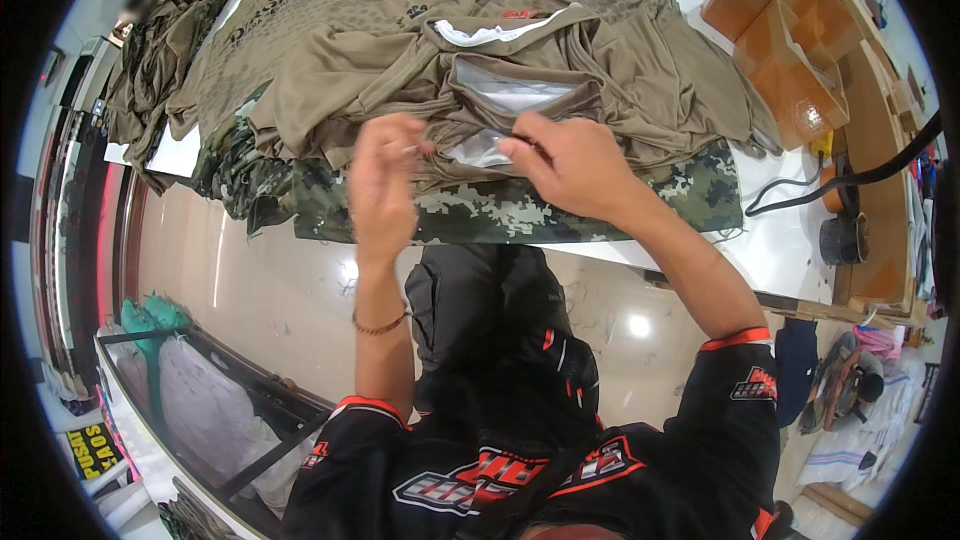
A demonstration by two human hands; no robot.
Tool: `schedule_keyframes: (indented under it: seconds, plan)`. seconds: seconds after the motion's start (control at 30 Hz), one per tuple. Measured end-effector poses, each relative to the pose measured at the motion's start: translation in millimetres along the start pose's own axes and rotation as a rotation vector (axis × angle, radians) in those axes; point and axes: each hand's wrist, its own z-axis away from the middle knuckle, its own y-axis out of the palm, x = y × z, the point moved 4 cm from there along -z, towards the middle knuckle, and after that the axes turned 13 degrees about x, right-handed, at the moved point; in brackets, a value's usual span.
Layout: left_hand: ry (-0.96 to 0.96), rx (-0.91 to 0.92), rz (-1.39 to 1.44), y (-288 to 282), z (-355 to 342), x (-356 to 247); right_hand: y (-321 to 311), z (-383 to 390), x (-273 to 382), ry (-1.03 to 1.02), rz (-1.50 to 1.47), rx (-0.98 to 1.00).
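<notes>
1. We count two bare hands, our left hand (385, 180) and our right hand (565, 165), both raised over the near edge of the white table (780, 240).
2. One khaki jersey (520, 70) lies crumpled on top of a camouflage garment stack (520, 210); several brown cardboard boxes (790, 50) stand at the table's far right corner.
3. The right hand's fingers are curled and pinch the jersey's fabric near its white inner lining (480, 148).
4. The left hand's fingers are bent and close together; whether they hold the cloth, we cannot tell.
5. The jersey lies directly beyond and beneath both hands.
</notes>
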Motion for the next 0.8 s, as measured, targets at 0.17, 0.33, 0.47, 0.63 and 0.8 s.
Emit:
schedule_keyframes:
  seconds: [0.17,0.33,0.47,0.63,0.8]
  plan:
    - [-0.017,-0.412,-0.098,-124.1,77.4,1.9,-30.7,4.6,1.0,-0.005,-0.337,-0.092]
    - [-0.133,-1.008,-0.789,-158.1,120.9,-4.1,-20.9,-0.3,3.1,0.02,-0.236,0.04]
    - [-0.061,-0.698,-0.635,-121.3,95.6,-13.6,-5.7,0.3,8.8,-0.08,-0.065,0.121]
    - [0.007,-0.312,-0.432,-45.8,31.7,-18.4,4.7,3.2,6.4,-0.167,-0.01,0.103]
    - [-0.049,0.006,-0.562,-1.5,-12.6,-16.1,6.3,7.5,9.1,-0.345,0.067,0.118]
